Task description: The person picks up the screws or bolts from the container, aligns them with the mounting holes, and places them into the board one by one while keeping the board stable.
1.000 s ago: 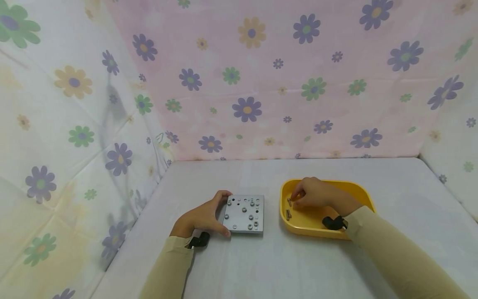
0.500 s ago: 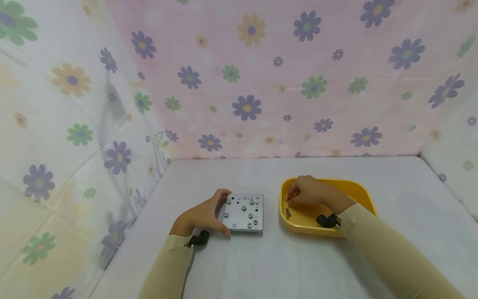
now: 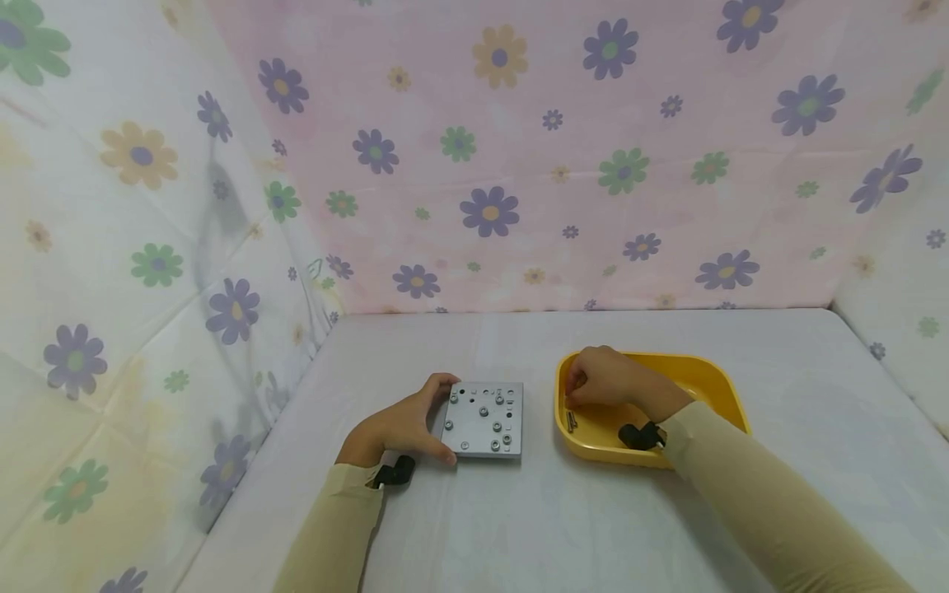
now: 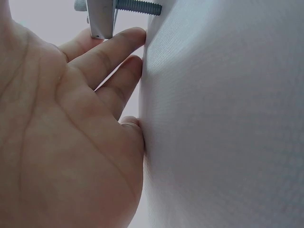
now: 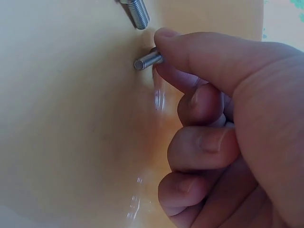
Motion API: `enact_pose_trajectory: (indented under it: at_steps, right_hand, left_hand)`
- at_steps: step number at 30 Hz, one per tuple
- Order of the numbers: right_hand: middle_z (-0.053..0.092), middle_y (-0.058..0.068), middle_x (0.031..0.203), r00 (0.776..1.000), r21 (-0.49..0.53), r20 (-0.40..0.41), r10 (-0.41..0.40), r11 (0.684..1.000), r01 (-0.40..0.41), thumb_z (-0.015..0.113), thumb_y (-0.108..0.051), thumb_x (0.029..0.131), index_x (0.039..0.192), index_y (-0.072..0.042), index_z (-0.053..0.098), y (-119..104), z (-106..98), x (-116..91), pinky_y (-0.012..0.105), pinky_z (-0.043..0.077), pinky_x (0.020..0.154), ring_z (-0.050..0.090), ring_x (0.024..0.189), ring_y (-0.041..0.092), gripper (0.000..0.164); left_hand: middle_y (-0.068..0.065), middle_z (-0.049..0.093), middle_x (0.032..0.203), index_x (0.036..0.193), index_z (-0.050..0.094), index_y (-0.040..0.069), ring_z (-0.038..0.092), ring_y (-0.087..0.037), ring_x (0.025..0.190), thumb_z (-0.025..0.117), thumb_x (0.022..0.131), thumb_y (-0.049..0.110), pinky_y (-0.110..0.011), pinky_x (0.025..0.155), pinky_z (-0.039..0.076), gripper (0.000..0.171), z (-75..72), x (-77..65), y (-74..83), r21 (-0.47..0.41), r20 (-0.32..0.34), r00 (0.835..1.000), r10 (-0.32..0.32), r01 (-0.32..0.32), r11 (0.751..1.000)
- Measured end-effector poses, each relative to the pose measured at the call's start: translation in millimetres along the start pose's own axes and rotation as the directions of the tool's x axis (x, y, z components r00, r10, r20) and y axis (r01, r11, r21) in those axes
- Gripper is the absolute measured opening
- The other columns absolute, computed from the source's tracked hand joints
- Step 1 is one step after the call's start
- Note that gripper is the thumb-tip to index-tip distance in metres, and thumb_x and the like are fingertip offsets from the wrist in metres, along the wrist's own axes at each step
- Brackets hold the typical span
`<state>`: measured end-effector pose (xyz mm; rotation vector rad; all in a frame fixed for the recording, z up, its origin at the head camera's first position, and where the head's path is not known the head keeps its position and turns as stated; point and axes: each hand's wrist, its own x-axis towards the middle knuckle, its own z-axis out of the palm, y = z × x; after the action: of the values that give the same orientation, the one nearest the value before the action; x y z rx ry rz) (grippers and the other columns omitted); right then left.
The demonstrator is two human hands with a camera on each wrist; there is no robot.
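Note:
A square silver metal plate [image 3: 483, 428] with several socket-head screws and holes lies left of centre in the head view. My left hand [image 3: 406, 424] grips its left side, thumb at the near corner and index finger at the far corner. In the left wrist view, a threaded screw shank [image 4: 140, 6] sticks out beneath the plate, whose edge [image 4: 102, 19] stands off the cloth. My right hand [image 3: 611, 379] is inside the yellow tray [image 3: 652, 455]. Thumb and index finger pinch a screw [image 5: 148, 60], its head mostly hidden. Another screw [image 5: 137, 13] lies nearby on the tray floor.
Loose screws [image 3: 571, 422] lie at the tray's left end. White cloth [image 3: 549, 527] covers the table. Flowered fabric [image 3: 556, 206] rises behind and at both sides. A black wrist camera [image 3: 396, 472] sits at the left wrist, another [image 3: 641, 436] at the right.
My right hand has moved a little left within the tray and now pinches a screw that lay there. The left hand and plate stay in place; the head view shifts slightly.

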<state>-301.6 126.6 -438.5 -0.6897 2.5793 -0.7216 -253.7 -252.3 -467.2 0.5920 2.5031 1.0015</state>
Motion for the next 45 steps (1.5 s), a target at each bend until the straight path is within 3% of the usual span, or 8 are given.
enact_pose_trajectory:
  at_steps: [16, 28, 37, 45]
  right_hand:
    - [0.070, -0.005, 0.085, 0.997, -0.056, -0.003, 0.083, 0.995, -0.083, 0.083, -0.029, 0.086, 0.087, -0.021, 0.076, -7, -1, -1, 0.031, 0.050, 0.072, 0.059, 0.078, 0.017, 0.011]
    - [0.072, -0.003, 0.091, 0.998, -0.053, 0.011, 0.059, 0.997, -0.059, 0.080, -0.020, 0.088, 0.092, -0.017, 0.079, -10, -6, -6, 0.031, 0.052, 0.074, 0.060, 0.079, 0.017, 0.005]
    - [0.069, -0.002, 0.091, 0.999, -0.037, -0.028, 0.027, 0.999, -0.029, 0.077, -0.018, 0.089, 0.093, -0.018, 0.078, -10, -8, -11, 0.030, 0.051, 0.073, 0.058, 0.080, 0.017, 0.004]
    - [0.065, 0.002, 0.092, 0.997, 0.016, -0.055, 0.047, 0.999, -0.046, 0.076, -0.020, 0.091, 0.095, -0.020, 0.078, -9, -12, -15, 0.031, 0.049, 0.071, 0.056, 0.082, 0.020, 0.005]
  left_hand:
    - [0.004, 0.043, 0.157, 0.155, 0.025, 0.025, 0.033, -0.018, 0.151, 0.099, 0.056, 0.041, -0.051, 0.127, 0.019, 0.124, -1.0, -1.2, 2.0, -0.009, 0.001, 1.000, 0.006, -0.006, 1.000]
    - [0.005, 0.043, 0.156, 0.153, 0.025, 0.026, 0.034, -0.016, 0.149, 0.100, 0.055, 0.040, -0.049, 0.127, 0.020, 0.124, -1.4, -2.9, 4.4, -0.006, 0.004, 1.000, 0.007, -0.007, 1.000]
    - [0.005, 0.043, 0.156, 0.154, 0.025, 0.025, 0.035, -0.017, 0.148, 0.099, 0.055, 0.040, -0.052, 0.127, 0.020, 0.125, -0.7, -2.1, 3.1, -0.029, 0.009, 1.000, 0.010, -0.010, 1.000]
    - [0.005, 0.045, 0.155, 0.154, 0.027, 0.026, 0.035, -0.017, 0.148, 0.100, 0.055, 0.040, -0.052, 0.126, 0.020, 0.124, -0.7, -1.4, 2.6, -0.023, -0.002, 1.000, 0.000, 0.000, 1.000]
